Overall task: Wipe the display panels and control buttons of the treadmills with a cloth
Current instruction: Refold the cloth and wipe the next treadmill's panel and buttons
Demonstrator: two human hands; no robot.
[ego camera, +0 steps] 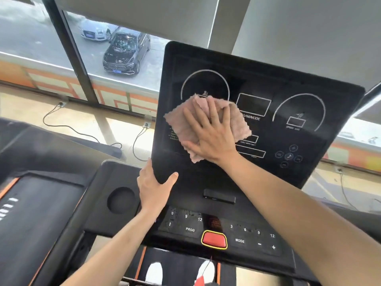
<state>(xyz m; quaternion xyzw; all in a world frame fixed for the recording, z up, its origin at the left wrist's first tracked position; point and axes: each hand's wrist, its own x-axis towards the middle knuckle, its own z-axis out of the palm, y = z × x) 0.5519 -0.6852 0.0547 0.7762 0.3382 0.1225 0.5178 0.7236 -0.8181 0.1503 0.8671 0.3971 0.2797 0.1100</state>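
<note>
A person's right hand [212,133] presses a pink cloth [206,124] flat against the black display panel [257,87] of a treadmill, fingers spread and pointing up and to the left across the fabric, palm down, the forearm reaching in from the lower right. The cloth lies crumpled and roughly square over the lower left part of the panel, below the left circular gauge marking [204,83] and just left of the rectangle labelled "MODE"; its long axis runs diagonally from upper left to lower right, one corner hanging past the heel of the hand. The panel itself tilts back and away from the viewer, its long side running left to right. The left hand [153,185] grips the panel's lower left edge, thumb on the front face and fingers wrapped behind, the arm coming up from the bottom left. Below, the control buttons [247,234] carry printed numbers, "PROG" and "MODE", with a red stop button [214,239] between the two groups and a round cup holder [121,200] to the left. Beyond the window [115,58], a dark car [125,52] sits parked beside a white one [94,30].
</note>
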